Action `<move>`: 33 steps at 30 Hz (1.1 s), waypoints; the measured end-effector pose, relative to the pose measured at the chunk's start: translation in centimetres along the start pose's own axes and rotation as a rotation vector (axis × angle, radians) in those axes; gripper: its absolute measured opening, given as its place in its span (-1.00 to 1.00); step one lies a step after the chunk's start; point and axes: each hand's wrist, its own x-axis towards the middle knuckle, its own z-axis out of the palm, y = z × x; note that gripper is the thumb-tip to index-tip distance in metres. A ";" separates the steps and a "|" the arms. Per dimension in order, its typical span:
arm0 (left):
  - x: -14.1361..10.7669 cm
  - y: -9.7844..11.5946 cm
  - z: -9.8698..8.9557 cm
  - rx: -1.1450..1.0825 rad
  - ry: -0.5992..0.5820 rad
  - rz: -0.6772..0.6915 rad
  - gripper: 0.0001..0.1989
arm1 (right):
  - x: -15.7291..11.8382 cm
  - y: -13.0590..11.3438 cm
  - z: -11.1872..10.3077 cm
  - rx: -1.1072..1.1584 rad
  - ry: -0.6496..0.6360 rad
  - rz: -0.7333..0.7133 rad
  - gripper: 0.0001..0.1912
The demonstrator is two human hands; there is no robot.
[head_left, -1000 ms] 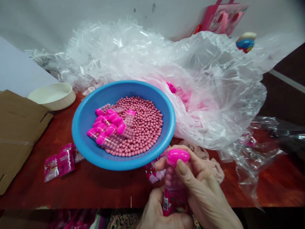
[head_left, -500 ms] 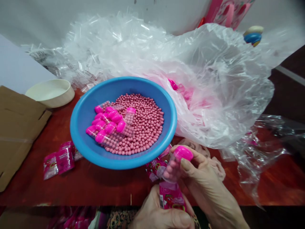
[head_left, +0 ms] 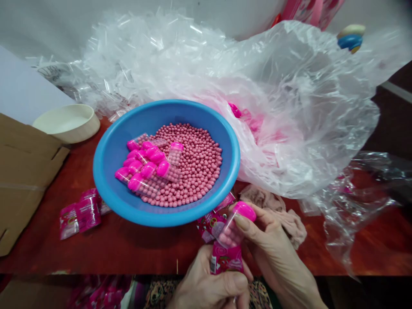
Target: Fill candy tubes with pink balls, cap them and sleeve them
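1. Two bare hands work together at the near edge of the table. The left hand (head_left: 207, 283) is closed around a pink printed sleeve (head_left: 227, 259), thumb laid across its lower part.
2. The right hand (head_left: 273, 242) pinches a clear container (head_left: 229, 231) between thumb and fingers, just below its bright pink cap (head_left: 245, 210). Pink balls show inside. The container tilts, its lower end at the sleeve's upper edge; whether it sits inside cannot be told.
3. Below the table edge, patterned fabric (head_left: 161, 294) and a jumble of pink packaging (head_left: 103, 296) are partly visible.
4. Red-brown table (head_left: 144, 253) spreads beyond the hands. More printed sleeves (head_left: 209, 225) lie between the right hand and the basin, and a beige cloth (head_left: 294, 227) just beyond that hand.
5. Flat pink packets (head_left: 80, 214) lie left of the basin, near a cardboard box (head_left: 28, 184).
6. One blue basin (head_left: 161, 219) holds loose pink balls (head_left: 196, 171), with a cluster of filled, pink-capped containers (head_left: 141, 167) resting on them at its left.
7. Farther back are a cream dish (head_left: 69, 128), a large crumpled plastic bag (head_left: 289, 150) and a heap of clear plastic pieces (head_left: 128, 56) against the grey wall (head_left: 244, 15).
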 end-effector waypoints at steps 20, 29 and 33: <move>-0.1 -0.6 -1.3 0.222 0.132 0.015 -0.18 | -0.8 0.7 -0.5 -0.411 -0.042 -0.220 -0.76; 0.0 0.0 -1.4 0.529 0.193 0.177 -0.37 | -0.5 0.0 -1.3 -0.669 -0.047 -0.429 -0.73; -0.6 0.1 -0.9 0.613 0.328 0.196 -0.48 | -0.8 -0.8 -1.5 -0.775 -0.156 -0.536 -0.59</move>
